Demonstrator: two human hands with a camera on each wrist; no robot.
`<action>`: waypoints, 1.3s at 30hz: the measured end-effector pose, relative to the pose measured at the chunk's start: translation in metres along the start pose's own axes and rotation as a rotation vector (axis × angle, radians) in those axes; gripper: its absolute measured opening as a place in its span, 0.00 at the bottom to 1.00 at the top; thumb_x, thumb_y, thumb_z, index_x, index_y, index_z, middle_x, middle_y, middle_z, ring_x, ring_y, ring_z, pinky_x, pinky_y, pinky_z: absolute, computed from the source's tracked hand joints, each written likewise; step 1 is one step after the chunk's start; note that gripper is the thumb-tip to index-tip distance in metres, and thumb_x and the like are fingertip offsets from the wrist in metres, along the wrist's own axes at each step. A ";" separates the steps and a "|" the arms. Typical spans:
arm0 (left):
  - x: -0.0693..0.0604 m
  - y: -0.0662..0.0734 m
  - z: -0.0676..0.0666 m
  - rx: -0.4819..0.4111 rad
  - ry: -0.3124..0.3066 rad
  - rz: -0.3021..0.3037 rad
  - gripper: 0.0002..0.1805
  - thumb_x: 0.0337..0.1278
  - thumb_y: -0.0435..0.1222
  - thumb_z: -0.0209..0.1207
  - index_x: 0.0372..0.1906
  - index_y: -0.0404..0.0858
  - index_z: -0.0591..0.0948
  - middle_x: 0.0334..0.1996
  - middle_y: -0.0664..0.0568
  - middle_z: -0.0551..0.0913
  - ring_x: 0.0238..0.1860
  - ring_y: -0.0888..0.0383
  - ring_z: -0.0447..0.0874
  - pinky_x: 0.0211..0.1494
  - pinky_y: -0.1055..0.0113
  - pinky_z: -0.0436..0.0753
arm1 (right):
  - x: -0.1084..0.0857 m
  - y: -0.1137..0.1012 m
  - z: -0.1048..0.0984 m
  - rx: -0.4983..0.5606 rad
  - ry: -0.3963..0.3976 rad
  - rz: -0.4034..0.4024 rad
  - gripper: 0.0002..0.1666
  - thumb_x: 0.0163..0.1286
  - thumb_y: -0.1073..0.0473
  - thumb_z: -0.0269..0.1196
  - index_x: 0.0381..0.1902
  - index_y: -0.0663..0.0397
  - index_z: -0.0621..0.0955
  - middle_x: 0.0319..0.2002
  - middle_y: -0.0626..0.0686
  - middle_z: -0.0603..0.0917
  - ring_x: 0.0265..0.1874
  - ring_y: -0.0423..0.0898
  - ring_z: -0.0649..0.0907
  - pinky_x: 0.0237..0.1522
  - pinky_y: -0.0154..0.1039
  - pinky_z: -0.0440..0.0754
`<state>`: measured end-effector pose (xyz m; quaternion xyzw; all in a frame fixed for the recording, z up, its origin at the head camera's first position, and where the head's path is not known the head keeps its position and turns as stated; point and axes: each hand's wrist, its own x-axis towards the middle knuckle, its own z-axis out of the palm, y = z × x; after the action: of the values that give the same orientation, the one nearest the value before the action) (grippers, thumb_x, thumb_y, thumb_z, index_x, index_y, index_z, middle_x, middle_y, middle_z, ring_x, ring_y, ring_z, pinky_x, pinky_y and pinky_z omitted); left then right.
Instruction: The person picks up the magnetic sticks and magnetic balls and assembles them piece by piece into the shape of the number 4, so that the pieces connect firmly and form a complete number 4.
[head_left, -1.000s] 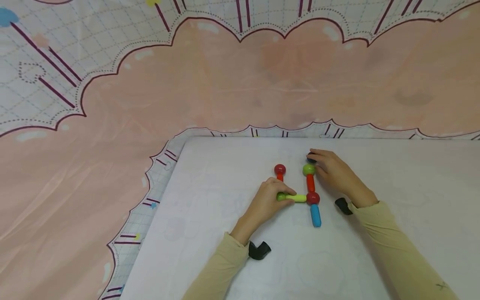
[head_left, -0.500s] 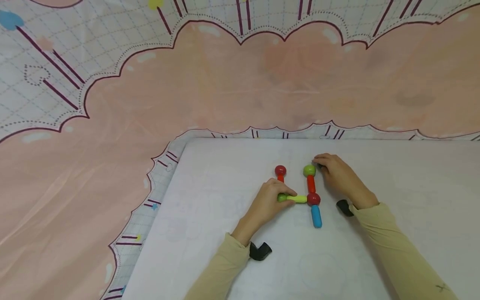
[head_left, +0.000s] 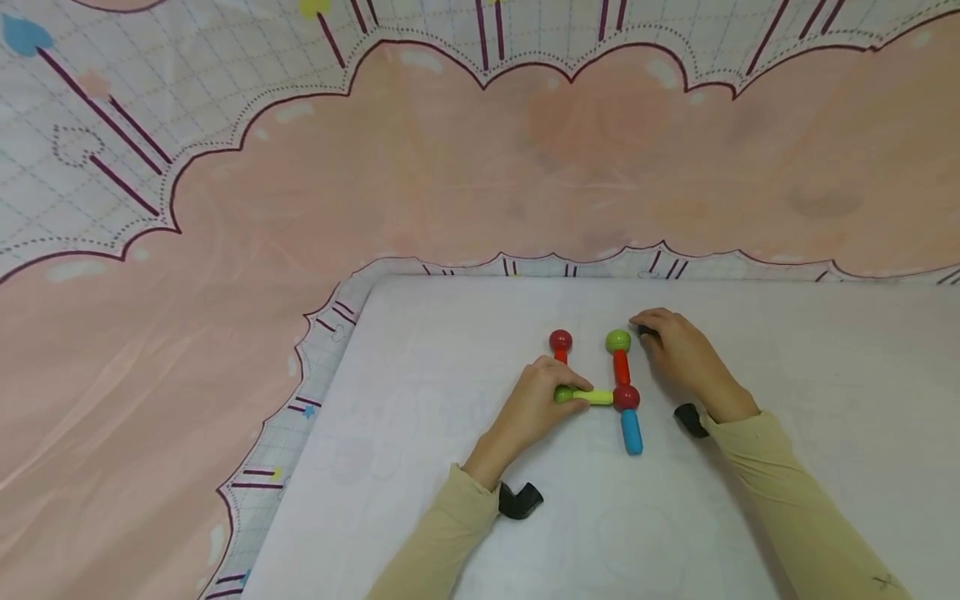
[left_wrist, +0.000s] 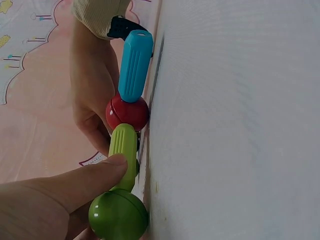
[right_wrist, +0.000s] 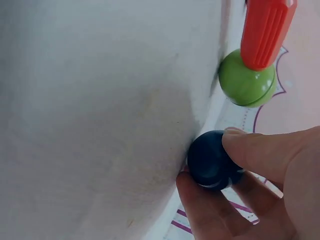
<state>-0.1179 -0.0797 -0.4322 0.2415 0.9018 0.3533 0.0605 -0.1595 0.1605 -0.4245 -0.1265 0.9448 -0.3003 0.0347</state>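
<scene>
My left hand pinches a yellow-green stick beside a green ball. That stick joins a red ball, from which a blue stick points toward me and a red stick points away. Another green ball caps the red stick's far end. At the left, a second red ball tops a short red piece partly hidden by my left hand. My right hand holds a dark blue ball between thumb and fingers, just right of the far green ball and apart from it.
A white tabletop lies under everything. Behind and to the left hangs a peach patterned cloth. Black straps show at both wrists, below beige sleeves.
My right hand has drawn the dark blue ball from behind the far green ball to its right side, slightly toward me. The left hand and joined pieces keep their place.
</scene>
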 end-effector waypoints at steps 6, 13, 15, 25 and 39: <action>0.001 0.001 0.001 0.002 -0.001 -0.007 0.10 0.55 0.38 0.71 0.43 0.46 0.90 0.39 0.59 0.84 0.46 0.63 0.74 0.47 0.76 0.75 | -0.004 -0.001 -0.002 0.002 -0.008 0.047 0.21 0.72 0.70 0.57 0.61 0.69 0.76 0.59 0.68 0.77 0.61 0.67 0.74 0.65 0.63 0.68; 0.001 0.001 0.001 0.037 0.005 -0.001 0.10 0.55 0.38 0.71 0.43 0.47 0.90 0.38 0.59 0.85 0.45 0.63 0.74 0.47 0.75 0.74 | -0.008 -0.001 -0.002 0.000 -0.010 0.044 0.21 0.71 0.69 0.59 0.61 0.69 0.77 0.58 0.68 0.79 0.60 0.66 0.76 0.64 0.63 0.70; 0.001 0.001 0.001 0.051 0.008 0.001 0.10 0.55 0.38 0.71 0.43 0.47 0.90 0.38 0.60 0.85 0.45 0.63 0.74 0.47 0.75 0.73 | -0.010 -0.001 -0.002 0.002 -0.010 0.048 0.21 0.71 0.69 0.60 0.61 0.68 0.77 0.58 0.68 0.79 0.60 0.66 0.76 0.64 0.63 0.70; 0.000 0.003 0.001 0.057 0.016 -0.028 0.10 0.55 0.39 0.71 0.43 0.49 0.90 0.38 0.61 0.83 0.45 0.63 0.72 0.47 0.74 0.72 | -0.022 -0.001 -0.003 0.014 -0.005 0.048 0.22 0.70 0.69 0.61 0.61 0.67 0.77 0.58 0.68 0.79 0.60 0.66 0.76 0.62 0.63 0.71; 0.000 0.004 0.000 0.069 0.024 -0.001 0.10 0.55 0.39 0.71 0.43 0.47 0.90 0.38 0.59 0.85 0.46 0.61 0.74 0.49 0.71 0.73 | -0.033 -0.002 -0.007 0.039 -0.023 0.072 0.22 0.68 0.66 0.64 0.59 0.67 0.78 0.55 0.68 0.80 0.55 0.65 0.78 0.59 0.62 0.75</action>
<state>-0.1161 -0.0772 -0.4292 0.2389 0.9142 0.3246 0.0413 -0.1284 0.1712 -0.4181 -0.0954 0.9422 -0.3157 0.0587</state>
